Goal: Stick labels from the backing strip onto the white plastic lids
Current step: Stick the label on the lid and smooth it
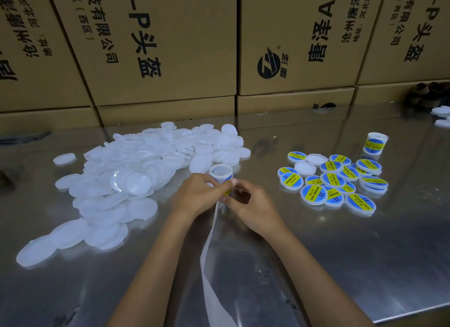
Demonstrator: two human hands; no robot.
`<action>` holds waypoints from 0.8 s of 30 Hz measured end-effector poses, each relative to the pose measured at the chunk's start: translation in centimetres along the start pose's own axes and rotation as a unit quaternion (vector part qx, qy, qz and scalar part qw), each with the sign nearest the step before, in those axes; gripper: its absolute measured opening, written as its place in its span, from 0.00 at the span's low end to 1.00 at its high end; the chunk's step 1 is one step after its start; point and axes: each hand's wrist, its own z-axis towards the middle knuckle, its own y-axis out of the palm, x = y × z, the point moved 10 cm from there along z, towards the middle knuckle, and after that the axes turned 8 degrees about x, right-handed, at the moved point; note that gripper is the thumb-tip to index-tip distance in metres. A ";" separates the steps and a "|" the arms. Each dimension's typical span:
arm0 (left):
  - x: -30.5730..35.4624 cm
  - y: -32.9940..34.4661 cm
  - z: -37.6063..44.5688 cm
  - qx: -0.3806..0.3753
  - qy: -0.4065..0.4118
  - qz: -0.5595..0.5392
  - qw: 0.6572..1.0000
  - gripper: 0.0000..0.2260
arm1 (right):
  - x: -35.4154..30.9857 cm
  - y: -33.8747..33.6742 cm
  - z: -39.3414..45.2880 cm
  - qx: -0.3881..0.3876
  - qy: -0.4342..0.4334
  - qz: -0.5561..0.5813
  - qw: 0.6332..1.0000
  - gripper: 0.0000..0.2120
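Both hands meet at table centre, over a roll (221,174) of labels. Left hand (196,195): fingers curled round the roll's lower part, thumb tip at its right side. Right hand (253,206): fingers bent, thumb and forefinger pinching at a yellow-and-blue label (227,192) at the roll's lower edge, touching the left thumb; whether the label is free of the backing cannot be told. Bare backing strip (209,248) hangs from between the hands and runs toward the near edge of the table (341,266), passing between the forearms. Blank lids (136,175): one large loose heap left of the hands, overlapping and too many to count; its nearest lid lies just beside the left hand; one lone lid (64,158) sits apart at the heap's far left. Labelled lids (333,180): cluster well to the right of the hands, roughly sixteen with labels showing, partly stacked so the count is not exact, plus 2 blank ones among them at the far side. Second roll (375,143) stands upright beyond that cluster. Cartons (170,46) form a wall along the far table edge. Open table surface lies near the right forearm and between hands and cluster. More white lids (442,117) at far right edge, partly cut off.
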 end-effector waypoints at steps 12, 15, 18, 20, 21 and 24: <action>-0.3 1.9 -1.1 -0.134 -0.067 -0.085 0.985 0.08 | -0.1 -1.0 -0.1 0.023 0.017 0.053 0.998 0.13; -0.4 2.0 -0.9 -0.132 -0.061 -0.086 0.986 0.15 | -0.1 -1.1 -0.2 0.017 0.021 0.055 0.998 0.10; -0.3 1.9 -0.9 -0.111 -0.073 -0.106 0.985 0.17 | -0.5 -1.1 -0.4 0.008 0.006 0.036 0.999 0.09; -0.4 1.8 -0.7 -0.090 -0.072 -0.106 0.988 0.15 | -0.7 -1.1 -0.6 0.007 0.002 0.034 0.999 0.10; -0.5 1.7 -0.6 -0.086 -0.073 -0.108 0.988 0.13 | -0.7 -1.1 -0.6 0.006 0.002 0.036 0.999 0.11; -0.6 1.4 -0.5 -0.088 -0.073 -0.106 0.988 0.10 | -0.8 -1.0 -0.7 -0.004 0.010 0.052 0.999 0.11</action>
